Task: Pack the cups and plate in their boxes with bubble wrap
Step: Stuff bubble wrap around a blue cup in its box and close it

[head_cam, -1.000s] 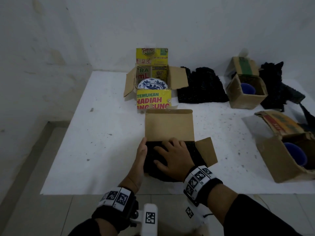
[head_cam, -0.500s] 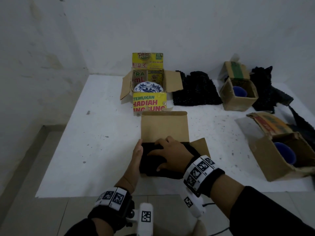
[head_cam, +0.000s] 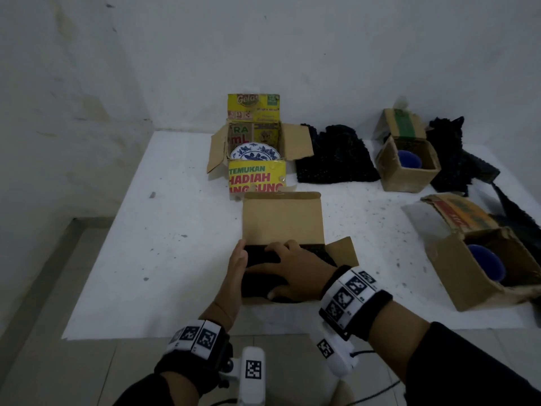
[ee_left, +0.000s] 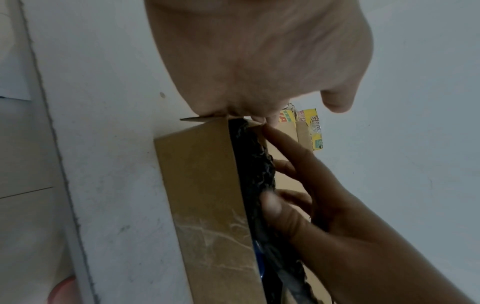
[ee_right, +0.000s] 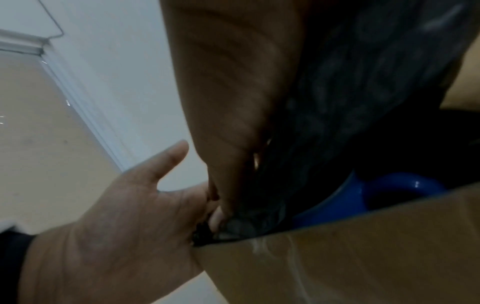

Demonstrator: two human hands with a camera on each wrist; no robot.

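Note:
A brown box [head_cam: 282, 219] stands near the table's front edge with its lid up. Black bubble wrap [head_cam: 260, 257] fills it. My right hand [head_cam: 292, 268] presses flat on the wrap with its fingers spread. My left hand [head_cam: 235, 266] lies straight-fingered against the box's left wall [ee_left: 202, 185]. In the right wrist view a blue cup [ee_right: 384, 189] shows under the wrap [ee_right: 350, 92] inside the box. A blue-and-white plate [head_cam: 254, 152] lies in the yellow printed box [head_cam: 256, 178] behind.
Two more open brown boxes, one far right [head_cam: 407, 177] and one near right [head_cam: 468, 276], each hold a blue cup. Heaps of black bubble wrap lie behind, centre [head_cam: 336, 156] and right [head_cam: 456, 159]. A wall closes off the table's left and back; its edge [head_cam: 205, 332] is just below my hands.
My right hand has pushed the black wrap further down into the box, so less bulges over the front edge. My left hand stays against the box's left side.

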